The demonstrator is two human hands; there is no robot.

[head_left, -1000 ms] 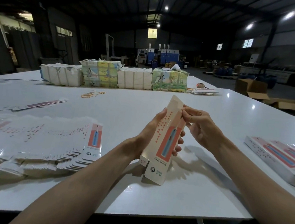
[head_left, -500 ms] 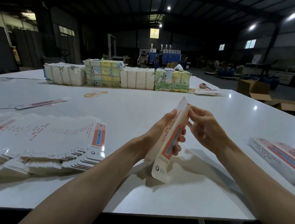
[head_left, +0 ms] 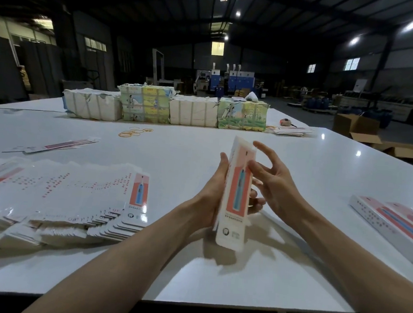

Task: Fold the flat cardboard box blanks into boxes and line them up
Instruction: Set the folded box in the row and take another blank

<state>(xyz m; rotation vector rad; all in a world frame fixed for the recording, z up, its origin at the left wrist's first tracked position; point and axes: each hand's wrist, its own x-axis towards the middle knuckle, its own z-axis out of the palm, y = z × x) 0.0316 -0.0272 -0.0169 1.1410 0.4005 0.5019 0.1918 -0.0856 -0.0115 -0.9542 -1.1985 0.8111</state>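
While a fanned pile of glossy flat blanks (head_left: 73,202) is lying at the left of the shiny white table (head_left: 175,159), the left hand (head_left: 209,201) is gripping a slim cardboard box (head_left: 237,195) above the table's near middle, fingers curled round its back. The box is standing nearly upright, its long axis running top to bottom and its round-cornered flap pointing down. The right hand (head_left: 274,186) is hovering beside it, fingers spread wide, thumb touching its right edge. Finished boxes (head_left: 390,220) are lying side by side at the far right, in a dim warehouse.
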